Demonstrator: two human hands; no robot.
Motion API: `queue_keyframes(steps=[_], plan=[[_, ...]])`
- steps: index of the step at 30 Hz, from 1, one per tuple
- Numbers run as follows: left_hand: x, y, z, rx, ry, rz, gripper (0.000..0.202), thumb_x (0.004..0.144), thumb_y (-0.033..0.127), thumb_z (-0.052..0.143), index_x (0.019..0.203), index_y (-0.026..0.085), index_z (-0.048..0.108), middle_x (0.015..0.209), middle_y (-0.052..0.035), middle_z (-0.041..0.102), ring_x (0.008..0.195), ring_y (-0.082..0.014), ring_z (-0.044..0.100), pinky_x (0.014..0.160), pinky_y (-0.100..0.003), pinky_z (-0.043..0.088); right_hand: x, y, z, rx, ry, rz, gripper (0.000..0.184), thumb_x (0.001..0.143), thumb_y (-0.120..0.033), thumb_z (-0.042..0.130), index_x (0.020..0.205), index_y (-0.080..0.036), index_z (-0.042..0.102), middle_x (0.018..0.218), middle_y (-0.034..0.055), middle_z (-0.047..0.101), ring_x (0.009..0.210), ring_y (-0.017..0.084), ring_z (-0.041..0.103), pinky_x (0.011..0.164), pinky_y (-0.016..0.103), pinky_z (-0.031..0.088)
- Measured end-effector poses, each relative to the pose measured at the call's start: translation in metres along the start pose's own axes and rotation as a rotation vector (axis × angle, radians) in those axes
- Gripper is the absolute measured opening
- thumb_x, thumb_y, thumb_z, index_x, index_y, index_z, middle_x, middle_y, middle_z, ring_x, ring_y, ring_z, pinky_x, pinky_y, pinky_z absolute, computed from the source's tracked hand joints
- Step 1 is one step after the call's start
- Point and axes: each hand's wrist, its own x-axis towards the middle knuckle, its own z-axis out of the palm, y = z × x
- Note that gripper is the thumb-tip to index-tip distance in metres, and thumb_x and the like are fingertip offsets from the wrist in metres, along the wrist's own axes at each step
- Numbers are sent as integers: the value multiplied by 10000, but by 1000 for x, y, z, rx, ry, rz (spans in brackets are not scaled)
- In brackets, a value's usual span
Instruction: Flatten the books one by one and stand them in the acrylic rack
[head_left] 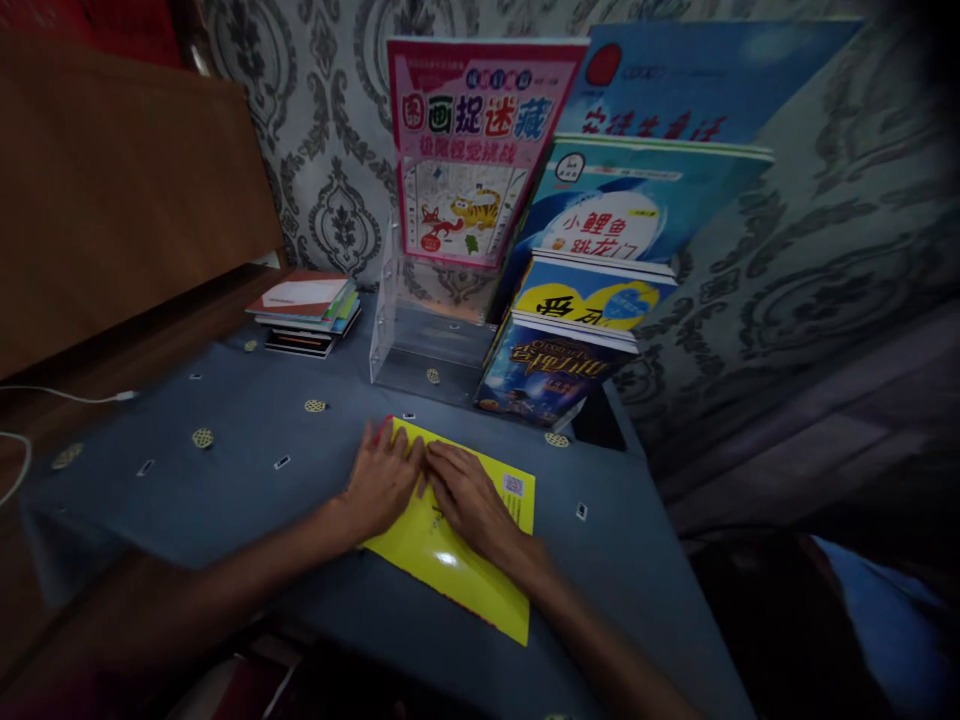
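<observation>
A glossy yellow book lies on the blue-grey tablecloth in front of me, turned at an angle, with a small printed code near its right edge. On its left part rests my left hand, fingers apart and pressed to the cover. My right hand lies across the middle of the same book, its fingers stretched toward the left one. The two hands nearly touch at the fingertips. A bit of red shows at the book's far left corner, partly hidden by the left fingers.
Behind the book stands a clear tiered rack. It bears a pink picture book on its left and several blue-covered books on its right. A stack of small books is at the back left. A white cable lies left.
</observation>
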Motion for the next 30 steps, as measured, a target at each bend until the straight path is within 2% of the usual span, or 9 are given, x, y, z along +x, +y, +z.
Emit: queue_keyframes(steps=[2,4,10,15,18,22,30], plan=[[-1,5,6,-14,10,88,477,970,158,409,1434,104,509,1448,-222,562,1416,-337,459,1158,-561,359,-1,0,3,-37,-28,8,407,1014,-213,426,1368,-152,617,1380,171,648,1333,291,578,1150,519,469],[-1,5,12,-37,-3,128,475,981,151,385,1436,78,500,1480,-220,541,1422,-308,466,1152,-506,385,-2,1,7,-69,-56,20,416,1022,-221,418,1388,-140,598,1412,174,627,1363,293,556,1175,531,437],[2,-11,14,-92,42,77,448,1054,364,380,1376,112,563,1458,-194,577,1389,-288,516,1115,-445,428,-6,4,11,-117,-104,83,454,1016,-221,421,1444,-147,551,1483,171,571,1449,281,464,1209,548,382],[0,-26,11,-99,22,9,562,1033,508,414,1417,112,523,1492,-203,541,1394,-321,503,1053,-457,454,-26,15,0,-143,-95,161,511,1027,-313,451,1514,-160,471,1555,153,492,1480,284,416,1218,538,377],[0,-30,9,-108,-2,9,564,1036,515,404,1425,119,506,1511,-196,524,1404,-324,487,1052,-465,438,-43,26,-9,-153,-64,224,526,1042,-379,429,1529,-183,457,1571,145,471,1479,292,418,1217,548,375],[-1,-30,11,-112,-5,12,554,1039,513,400,1422,127,505,1513,-195,521,1400,-329,486,1062,-473,420,-62,37,-19,-169,-40,302,561,1053,-437,380,1519,-138,469,1557,173,482,1475,314,420,1218,579,355],[-1,-31,13,-135,-5,31,550,1044,496,370,1433,127,494,1506,-207,518,1425,-354,444,1122,-531,372,-67,40,-24,-137,-45,315,552,1055,-441,368,1529,-174,460,1579,135,463,1484,300,407,1231,571,340]])
